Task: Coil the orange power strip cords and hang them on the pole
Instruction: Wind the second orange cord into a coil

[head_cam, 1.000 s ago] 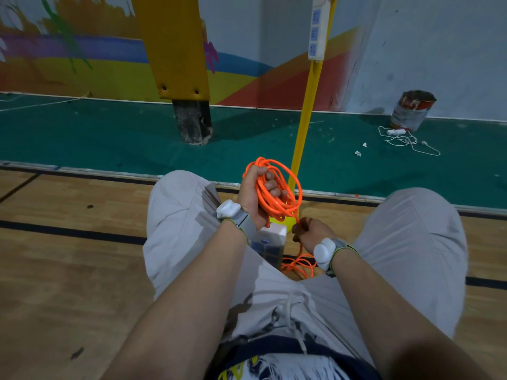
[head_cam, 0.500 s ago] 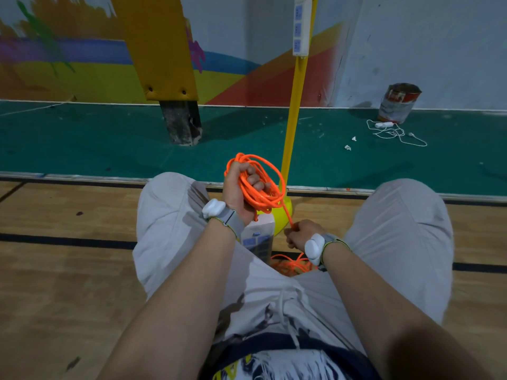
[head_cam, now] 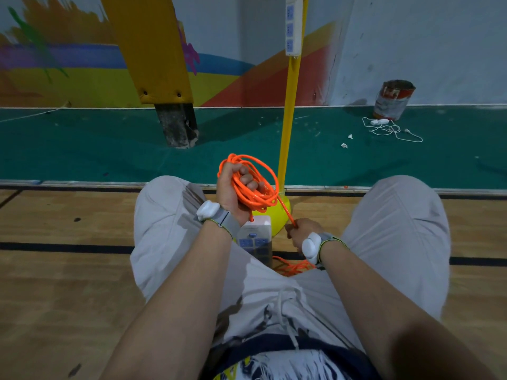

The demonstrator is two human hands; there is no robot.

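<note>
My left hand (head_cam: 233,187) grips a coil of orange cord (head_cam: 256,192) raised between my knees. One strand runs down from the coil to my right hand (head_cam: 300,233), which pinches it low beside my right thigh. Below the left wrist hangs the cord's white power strip (head_cam: 255,238) with blue sockets. Loose orange cord (head_cam: 295,267) lies on the floor under my right wrist. The yellow pole (head_cam: 290,119) stands just behind the coil on its yellow base (head_cam: 282,219). Another white power strip (head_cam: 293,26) hangs high on the pole.
I sit on a wooden floor with knees spread. A thick yellow padded post (head_cam: 153,50) stands at the back left on green flooring. At the back right a paint can (head_cam: 393,100) stands by a white cable (head_cam: 389,130). A painted wall is behind.
The view shifted slightly. My right hand has moved a little away from the coil, so the strand between both hands is longer and straighter. The left hand keeps its hold on the coil.
</note>
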